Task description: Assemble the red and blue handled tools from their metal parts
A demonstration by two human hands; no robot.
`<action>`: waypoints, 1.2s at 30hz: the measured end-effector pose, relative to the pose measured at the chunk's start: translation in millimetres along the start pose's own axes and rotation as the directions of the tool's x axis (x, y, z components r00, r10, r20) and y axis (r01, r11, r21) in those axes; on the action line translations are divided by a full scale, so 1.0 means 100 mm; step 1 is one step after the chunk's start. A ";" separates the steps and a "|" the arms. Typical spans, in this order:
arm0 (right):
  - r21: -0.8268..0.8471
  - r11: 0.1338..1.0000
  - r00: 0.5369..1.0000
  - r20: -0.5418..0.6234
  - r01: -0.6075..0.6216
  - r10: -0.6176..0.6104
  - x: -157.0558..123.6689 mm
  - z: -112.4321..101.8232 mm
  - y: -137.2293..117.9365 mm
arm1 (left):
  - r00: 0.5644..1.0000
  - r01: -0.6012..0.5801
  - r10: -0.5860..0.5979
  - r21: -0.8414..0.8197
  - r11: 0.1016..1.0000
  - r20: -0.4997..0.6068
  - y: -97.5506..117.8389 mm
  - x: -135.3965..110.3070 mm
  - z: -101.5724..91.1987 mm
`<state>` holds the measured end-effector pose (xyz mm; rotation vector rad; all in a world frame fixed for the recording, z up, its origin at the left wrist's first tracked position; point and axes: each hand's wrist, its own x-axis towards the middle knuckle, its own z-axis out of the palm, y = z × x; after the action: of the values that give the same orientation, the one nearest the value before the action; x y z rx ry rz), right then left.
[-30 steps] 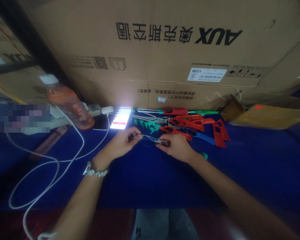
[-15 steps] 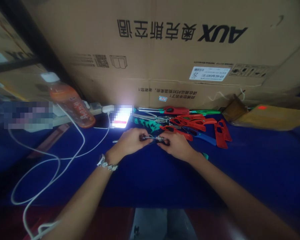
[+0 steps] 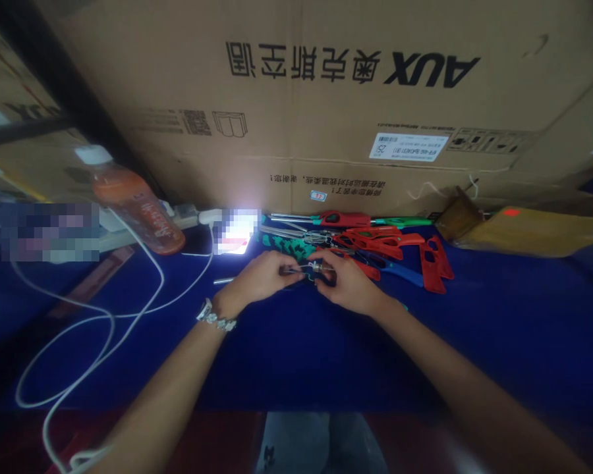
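Plastic bottle, rounded, far left; smooth white cable looped. Left hand pinches a slim piece; right hand grips a small cylindrical part; thin wires between, over blue table. Flat red plastic handles heaped beyond. Both pieces mostly finger-masked; wire ends unreadable from here.

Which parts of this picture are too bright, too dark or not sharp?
Head view: the lit screen glares white, with a glow on the cardboard box; head view: the blue table darkens toward its near corners; head view: the small parts in the left hand and right hand lack sharp detail.
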<state>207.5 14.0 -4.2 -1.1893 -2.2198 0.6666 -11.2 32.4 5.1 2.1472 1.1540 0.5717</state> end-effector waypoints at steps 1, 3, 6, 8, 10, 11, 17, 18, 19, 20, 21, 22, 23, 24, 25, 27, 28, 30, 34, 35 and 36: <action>-0.056 0.998 1.000 -0.001 -0.015 0.015 -0.01 -0.02 -0.02 | 1.000 0.009 -0.009 -0.002 1.000 -0.006 0.00 -0.01 0.00; -0.178 0.983 0.999 -0.003 -0.035 0.035 -0.02 -0.05 -0.07 | 0.999 0.026 -0.026 -0.012 1.000 -0.030 -0.02 -0.04 -0.01; -0.267 0.963 0.999 0.019 -0.028 0.035 -0.02 -0.08 -0.15 | 0.997 0.048 -0.049 -0.017 0.999 -0.066 -0.04 -0.07 -0.02; -0.271 0.962 0.999 0.035 -0.024 0.035 -0.01 -0.08 -0.16 | 0.996 0.040 -0.041 -0.022 0.999 -0.074 -0.04 -0.09 -0.03; -0.272 0.962 0.998 0.046 -0.022 0.036 0.00 -0.08 -0.15 | 0.997 0.021 -0.023 -0.038 0.999 -0.075 -0.04 -0.11 -0.04; -0.272 0.962 0.998 0.051 -0.021 0.036 0.02 -0.08 -0.13 | 0.997 0.019 -0.022 -0.046 0.999 -0.071 -0.03 -0.11 -0.04; -0.273 0.961 0.996 0.065 -0.044 0.064 0.11 -0.09 -0.11 | 0.993 0.095 -0.092 0.037 0.995 -0.076 -0.03 -0.12 -0.05; -0.276 0.960 0.996 0.065 -0.046 0.066 0.13 -0.09 -0.11 | 0.993 0.095 -0.091 0.049 0.994 -0.080 -0.03 -0.12 -0.05; -0.273 0.961 0.996 0.066 -0.044 0.064 0.14 -0.09 -0.11 | 0.993 0.092 -0.088 0.056 0.994 -0.083 -0.03 -0.12 -0.05; -0.265 0.963 0.996 0.070 -0.039 0.060 0.15 -0.08 -0.11 | 0.993 0.092 -0.087 0.059 0.994 -0.084 -0.04 -0.12 -0.05; -0.255 0.966 0.995 0.074 -0.038 0.059 0.16 -0.07 -0.11 | 0.992 0.097 -0.091 0.061 0.993 -0.083 -0.05 -0.13 -0.06; -0.244 0.969 0.995 0.076 -0.042 0.062 0.16 -0.05 -0.10 | 0.991 0.106 -0.101 0.064 0.992 -0.084 -0.05 -0.13 -0.06; -0.231 0.972 0.995 0.073 -0.049 0.068 0.17 -0.04 -0.10 | 0.990 0.119 -0.113 0.067 0.991 -0.088 -0.06 -0.13 -0.06; -0.219 0.974 0.995 0.065 -0.058 0.074 0.17 -0.03 -0.09 | 0.987 0.133 -0.126 0.070 0.989 -0.094 -0.06 -0.14 -0.07; -0.210 0.975 0.995 0.056 -0.067 0.080 0.17 -0.02 -0.09 | 0.985 0.146 -0.138 0.074 0.987 -0.101 -0.06 -0.14 -0.07; -0.199 0.977 0.996 0.042 -0.074 0.084 0.17 -0.01 -0.09 | 0.981 0.163 -0.153 0.081 0.983 -0.120 -0.06 -0.14 -0.07; -0.199 0.977 0.996 0.039 -0.070 0.079 0.17 -0.01 -0.09 | 0.980 0.164 -0.153 0.084 0.983 -0.130 -0.05 -0.14 -0.07; -0.212 0.976 0.997 0.041 -0.056 0.066 0.17 -0.02 -0.08 | 0.980 0.148 -0.133 0.094 0.985 -0.151 -0.04 -0.13 -0.07; -0.232 0.972 0.997 0.057 -0.035 0.050 0.21 -0.04 -0.08 | 0.977 0.120 -0.093 0.133 0.984 -0.193 -0.04 -0.13 -0.07; -0.238 0.970 0.997 0.062 -0.040 0.056 0.22 -0.04 -0.08 | 0.975 0.126 -0.097 0.142 0.982 -0.198 -0.04 -0.13 -0.06; -0.247 0.968 0.996 0.068 -0.045 0.064 0.23 -0.05 -0.08 | 0.975 0.133 -0.102 0.149 0.980 -0.200 -0.04 -0.14 -0.06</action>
<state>195.1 30.4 9.8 -1.3695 -2.3943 0.4745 -24.2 24.4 5.3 2.1768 1.4680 0.6622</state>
